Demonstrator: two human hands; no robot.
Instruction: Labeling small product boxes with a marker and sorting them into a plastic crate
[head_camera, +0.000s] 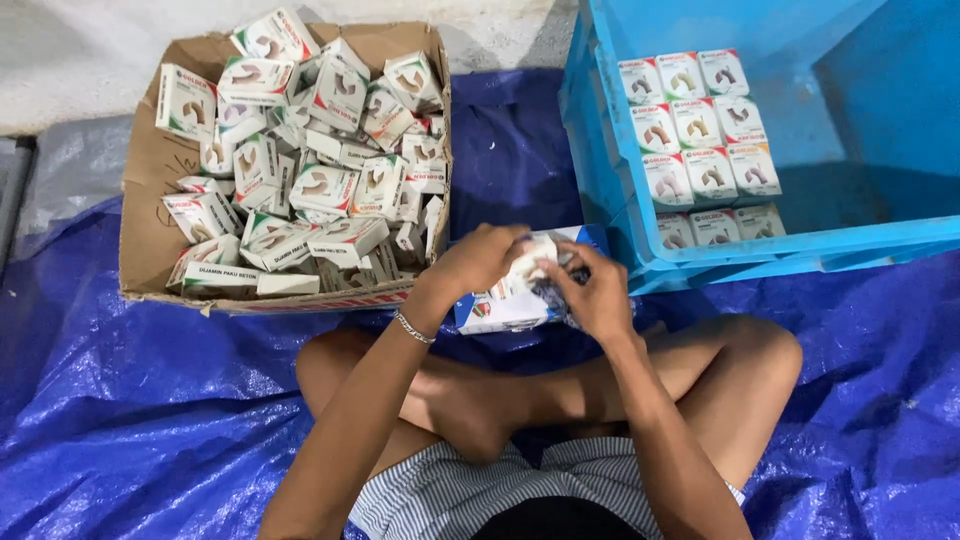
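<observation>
My left hand (478, 258) and my right hand (598, 290) meet over a small white carton (530, 262), both gripping it above a larger blue-and-white box (500, 310) that rests by my crossed legs. A dark mass shows under my right fingers; what it is cannot be told. A thin bracelet sits on my left wrist.
A cardboard box (150, 170) at the upper left is heaped with several small white cartons (320, 185) lying at all angles. A blue plastic crate (600, 120) at the upper right holds neat rows of the same cartons (700, 140). A blue tarpaulin (150, 400) covers the floor.
</observation>
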